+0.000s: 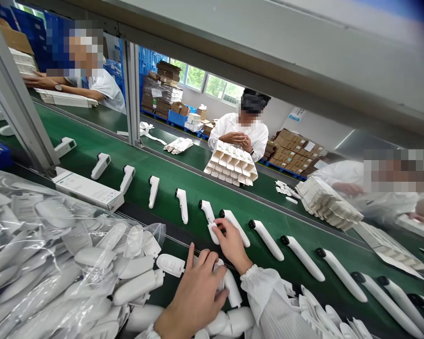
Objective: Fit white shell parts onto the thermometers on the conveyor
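Observation:
My right hand [232,245] pinches a white plastic cover [212,233] against the handle of a white handheld device [207,211] with a black head, which looks like an infrared thermometer. The device lies on the green conveyor belt [162,165]. My left hand [199,287] rests over loose white covers at the near edge, fingers spread and thumb apart. One of these covers [231,285] shows just beyond its thumb, and another loose cover [171,264] lies left of the index finger. What is under the left palm is hidden.
A clear bag of white covers [56,249] fills the near left, beside a white box [88,188]. More devices [304,259] line the belt. Across it, co-workers handle stacks of white cartons [231,162]. A metal post [130,94] and overhead beam frame the view.

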{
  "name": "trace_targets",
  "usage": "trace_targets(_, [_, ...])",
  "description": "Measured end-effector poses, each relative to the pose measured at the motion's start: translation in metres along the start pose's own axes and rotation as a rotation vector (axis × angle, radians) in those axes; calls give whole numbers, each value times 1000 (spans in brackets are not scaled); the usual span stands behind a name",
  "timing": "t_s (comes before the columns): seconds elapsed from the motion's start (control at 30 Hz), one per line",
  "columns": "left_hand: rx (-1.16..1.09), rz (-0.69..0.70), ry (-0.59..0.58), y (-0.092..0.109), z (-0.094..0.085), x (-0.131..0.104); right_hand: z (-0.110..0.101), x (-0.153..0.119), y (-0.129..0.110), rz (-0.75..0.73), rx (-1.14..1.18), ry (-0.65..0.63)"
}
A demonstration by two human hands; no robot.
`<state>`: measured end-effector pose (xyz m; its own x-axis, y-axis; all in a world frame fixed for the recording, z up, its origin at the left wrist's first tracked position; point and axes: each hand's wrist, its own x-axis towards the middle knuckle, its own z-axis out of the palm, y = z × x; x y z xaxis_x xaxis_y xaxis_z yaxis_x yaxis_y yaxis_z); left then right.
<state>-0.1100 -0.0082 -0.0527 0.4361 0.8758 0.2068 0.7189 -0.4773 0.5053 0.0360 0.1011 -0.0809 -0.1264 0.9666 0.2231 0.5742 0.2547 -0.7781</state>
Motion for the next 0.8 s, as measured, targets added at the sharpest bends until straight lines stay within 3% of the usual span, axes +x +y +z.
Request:
trace_targets(0.3, [103,-12,-2,-4,2,-3,2,-1,2,-52,-631,-31])
trace_targets(0.43, [82,-1,27,-6,6,-2,-2,5,5,-29,-706,-11])
trace_targets(0.53, [-117,-65,148,-10,4,1,-4,6,6,-22,-703,22])
trace_targets(0.63, [-477,-209,328,-18,-4,3,-7,3,-1,-70,-596,141])
trace_targets(0.7, [-697,-343,417,-25,-9,5,-7,-1,-10,-153,-340,173])
trace_targets(0.8, [-898,-503,435,-34,-13,6,-3,-6,-24,-194,211,-51])
